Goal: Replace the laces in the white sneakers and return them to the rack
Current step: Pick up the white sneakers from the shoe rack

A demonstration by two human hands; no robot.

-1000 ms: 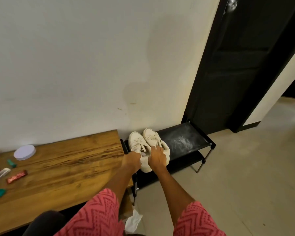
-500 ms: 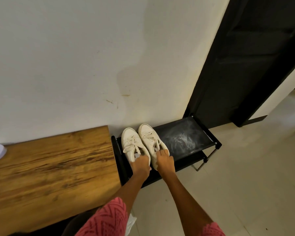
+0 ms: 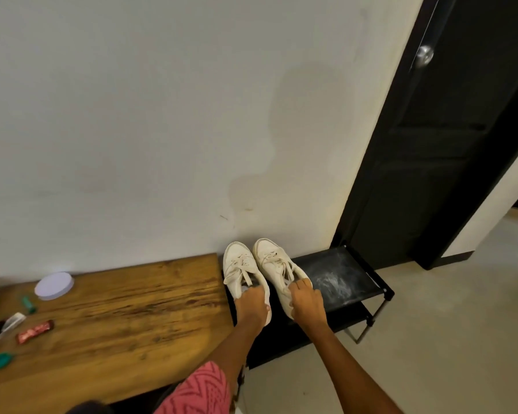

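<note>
Two white laced sneakers stand side by side on the left end of the black shoe rack (image 3: 346,271), toes toward the wall. My left hand (image 3: 251,304) grips the heel end of the left sneaker (image 3: 237,267). The heel end of the right sneaker (image 3: 272,261) is gripped by my right hand (image 3: 307,301). Both heels are hidden under my hands. White laces run across the top of each shoe.
A wooden table (image 3: 117,318) adjoins the rack on the left, carrying a round white lid (image 3: 54,285), a red wrapper (image 3: 35,331), and small green items. A black door (image 3: 449,130) stands to the right. Dusty bare shelf space lies right of the sneakers; pale floor beyond.
The sneakers sit deeper on the rack's top shelf, toes closer to the wall. Both hands stay on the heels. The camera view has shifted.
</note>
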